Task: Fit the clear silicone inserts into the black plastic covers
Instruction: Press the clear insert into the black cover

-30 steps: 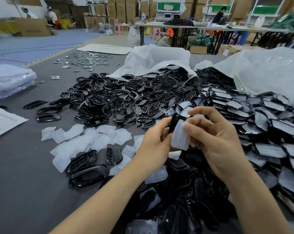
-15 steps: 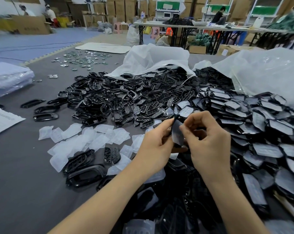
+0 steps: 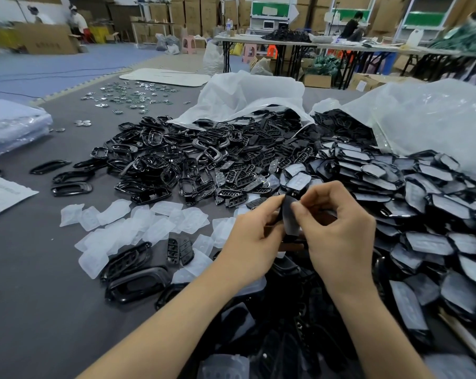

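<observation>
Hands meet over the table: our left hand (image 3: 251, 236) and our right hand (image 3: 338, 228) each pinch the same black cover (image 3: 290, 214) with curled fingers, holding it upright between them. Loose clear silicone inserts (image 3: 149, 225) lie on the grey table (image 3: 26, 269) to the left of our left hand, and the heap of black covers (image 3: 204, 165) spreads just beyond both hands.

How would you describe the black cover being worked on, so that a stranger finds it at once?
On the grey table, a heap of black covers spills from two white bags. In front of it the left hand and right hand meet, pinching one black cover between them. Only this one is off the table.
</observation>
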